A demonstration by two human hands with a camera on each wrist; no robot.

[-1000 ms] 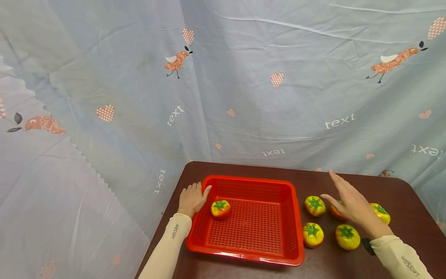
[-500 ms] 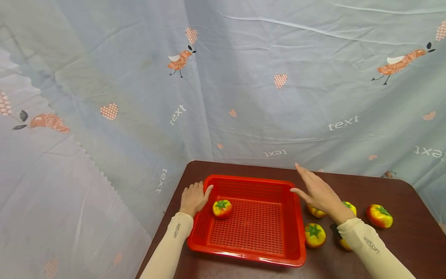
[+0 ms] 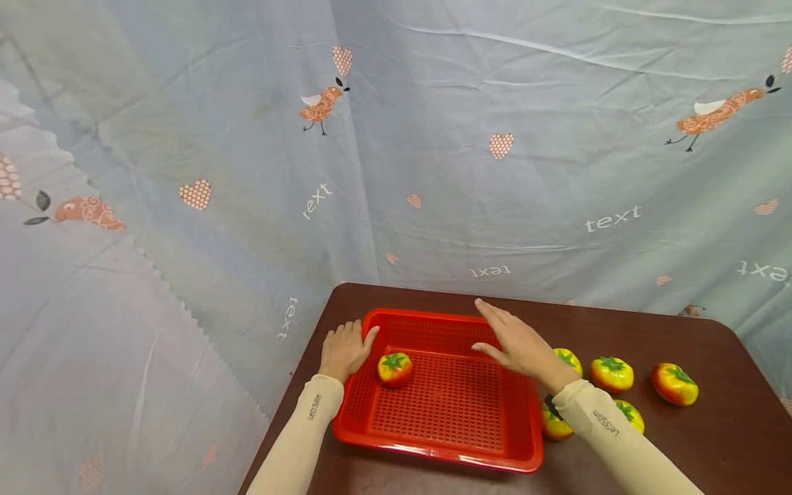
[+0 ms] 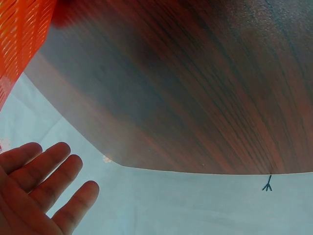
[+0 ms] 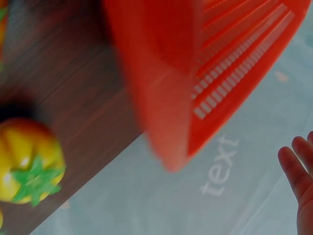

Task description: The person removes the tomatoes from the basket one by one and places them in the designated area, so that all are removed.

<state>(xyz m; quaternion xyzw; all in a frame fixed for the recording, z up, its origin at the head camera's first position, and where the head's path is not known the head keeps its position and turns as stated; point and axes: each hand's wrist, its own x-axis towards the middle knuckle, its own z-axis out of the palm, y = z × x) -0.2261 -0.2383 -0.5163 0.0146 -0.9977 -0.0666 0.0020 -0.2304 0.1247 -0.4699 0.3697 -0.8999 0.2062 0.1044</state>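
Note:
A red plastic basket (image 3: 436,450) with slotted walls stands on the dark table. Inside it, toward the left, lies one yellow-red toy tomato (image 3: 394,371) with a green star-shaped top. My left hand (image 3: 343,352) is at the basket's left rim with its fingers extended; the left wrist view shows those fingers (image 4: 66,181) straight and holding nothing. Over the basket's right side is my right hand (image 3: 520,347), thumb spread from straight fingers and nothing in its grasp. The right wrist view has its fingers (image 5: 296,171) at the right edge.
Right of the basket lie several more toy tomatoes, among them a redder one (image 3: 674,383) farthest right and one (image 3: 611,375) beside it. My right sleeve (image 3: 609,426) partly covers others. A patterned grey-blue cloth (image 3: 433,137) hangs behind the dark wooden table (image 3: 693,440).
My right hand has moved left from above the loose tomatoes to over the basket's right side, staying spread. My left hand keeps its place at the left rim.

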